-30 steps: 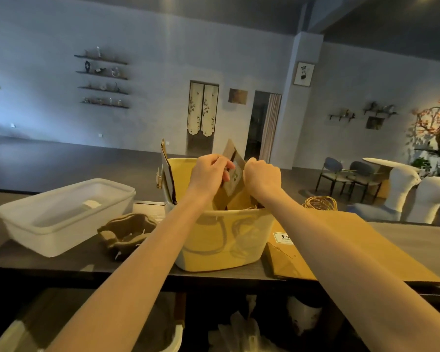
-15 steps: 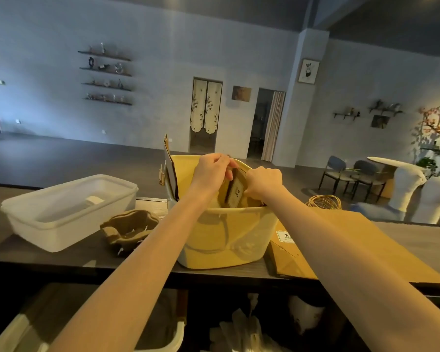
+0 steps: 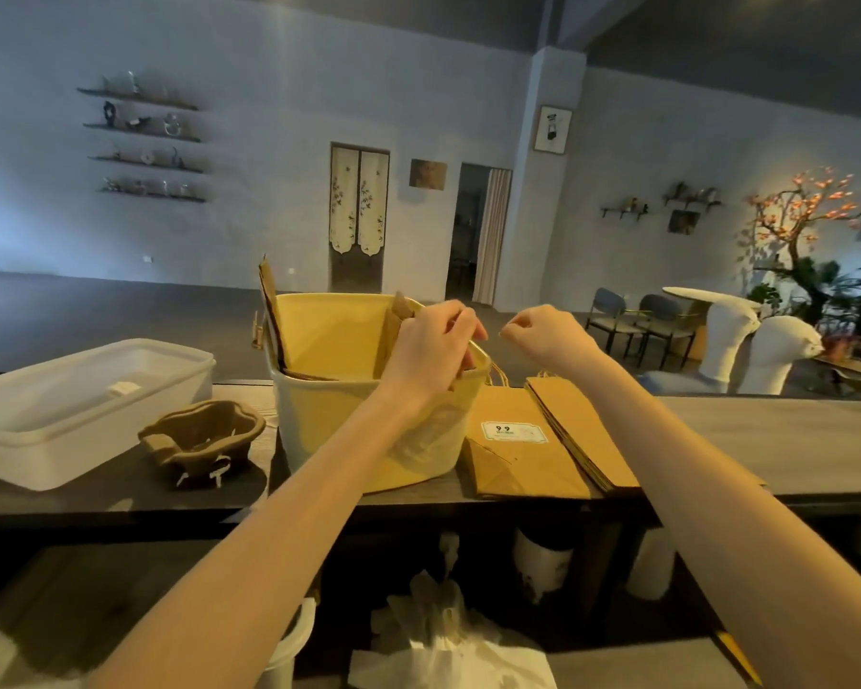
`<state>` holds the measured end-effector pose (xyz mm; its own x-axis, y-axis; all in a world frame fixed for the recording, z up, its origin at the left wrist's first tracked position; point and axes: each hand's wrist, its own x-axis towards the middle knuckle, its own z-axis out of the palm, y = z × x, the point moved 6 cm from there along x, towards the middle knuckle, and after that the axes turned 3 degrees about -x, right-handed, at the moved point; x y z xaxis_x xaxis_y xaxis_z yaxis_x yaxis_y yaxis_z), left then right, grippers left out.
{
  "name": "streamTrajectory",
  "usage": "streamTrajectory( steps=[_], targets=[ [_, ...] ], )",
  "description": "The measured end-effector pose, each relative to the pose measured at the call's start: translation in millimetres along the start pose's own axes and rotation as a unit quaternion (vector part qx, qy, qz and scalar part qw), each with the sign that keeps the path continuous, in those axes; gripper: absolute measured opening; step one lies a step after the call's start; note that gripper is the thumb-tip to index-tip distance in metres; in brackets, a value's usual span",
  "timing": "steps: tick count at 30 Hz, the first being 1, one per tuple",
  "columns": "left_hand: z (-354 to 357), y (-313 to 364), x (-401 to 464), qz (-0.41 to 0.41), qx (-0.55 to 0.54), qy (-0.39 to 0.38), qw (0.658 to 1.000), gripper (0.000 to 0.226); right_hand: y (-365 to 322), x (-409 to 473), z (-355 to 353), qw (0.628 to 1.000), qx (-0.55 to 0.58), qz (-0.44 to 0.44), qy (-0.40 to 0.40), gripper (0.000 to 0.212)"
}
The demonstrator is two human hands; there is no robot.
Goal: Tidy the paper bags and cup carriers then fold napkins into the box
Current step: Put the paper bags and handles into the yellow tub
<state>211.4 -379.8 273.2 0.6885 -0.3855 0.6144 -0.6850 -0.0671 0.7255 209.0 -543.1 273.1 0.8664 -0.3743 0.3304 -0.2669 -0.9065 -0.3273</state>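
Observation:
A yellow basket (image 3: 334, 340) stands mid-counter. A brown paper bag (image 3: 394, 320) stands upright inside it against the right wall. My left hand (image 3: 433, 353) grips the bag's top at the basket's right rim. My right hand (image 3: 543, 335) hovers just right of the basket with loosely curled fingers, holding nothing. More flat paper bags (image 3: 518, 455) lie stacked on the counter to the right of the basket. A brown pulp cup carrier (image 3: 205, 437) sits left of the basket. A white plastic box (image 3: 70, 415) stands at the far left.
Flat cardboard pieces (image 3: 269, 310) stand against the basket's left wall. White napkins (image 3: 448, 648) lie on a lower shelf under the counter (image 3: 791, 440). Chairs and white seats stand behind the counter at the right.
The paper bag has gone down into the basket. My right hand has let go of it and moved right, off the basket. My left hand stays on the bag's top.

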Motion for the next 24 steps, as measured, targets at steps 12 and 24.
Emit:
streamTrajectory(
  steps=[12, 24],
  targets=[
    [104.0, -60.8, -61.6, -0.315, 0.072, -0.267, 0.908, 0.044, 98.3, -68.3, 60.6, 0.974, -0.027, 0.155, -0.166, 0.031],
    [113.3, -60.7, -63.6, -0.347, 0.059, -0.249, 0.902, 0.045, 97.1, -78.6, 69.4, 0.97, 0.025, 0.149, -0.192, 0.023]
  ],
)
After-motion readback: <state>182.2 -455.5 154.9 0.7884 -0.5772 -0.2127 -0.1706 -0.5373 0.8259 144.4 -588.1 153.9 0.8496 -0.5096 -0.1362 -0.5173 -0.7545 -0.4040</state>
